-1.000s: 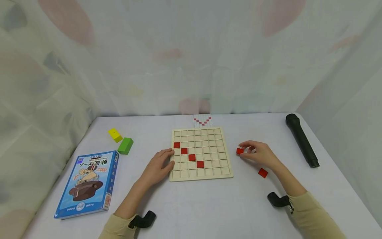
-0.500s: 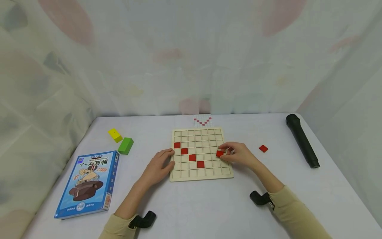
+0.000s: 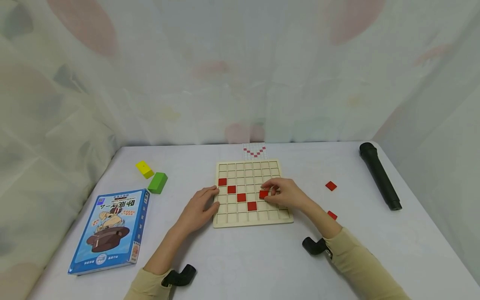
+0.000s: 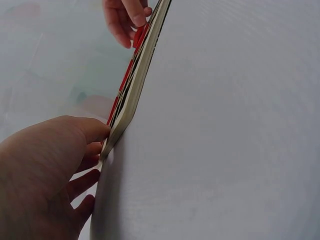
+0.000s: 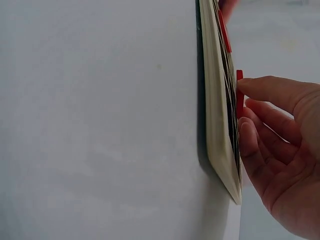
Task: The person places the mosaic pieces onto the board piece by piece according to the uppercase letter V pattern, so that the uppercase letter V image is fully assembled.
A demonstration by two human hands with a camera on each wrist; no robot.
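Note:
In the head view a pale wooden grid board point(image 3: 232, 218) lies mid-table. Several red square tiles point(image 3: 231, 189) sit in its cells, stepping diagonally down to the right. My right hand point(image 3: 286, 193) pinches another red tile point(image 3: 263, 194) between thumb and fingers, close over a cell up and right of the lowest set tile. The right wrist view shows that tile point(image 5: 240, 92) standing slightly proud of the board's surface. With loosely bent fingers, my left hand point(image 3: 198, 209) rests against the board's left edge; its thumb point(image 4: 92, 129) touches the board's rim in the left wrist view.
Two loose red tiles point(image 3: 331, 186) lie right of the board. Behind it is a small pattern card point(image 3: 255, 151) with a red V. A black flashlight-like cylinder point(image 3: 380, 177) lies far right. On the left are a blue game box point(image 3: 106, 233), a yellow block point(image 3: 144, 169) and a green block point(image 3: 157, 183).
My right hand has carried the red tile leftward from the table onto the right part of the board. My left hand and the set tiles stay put.

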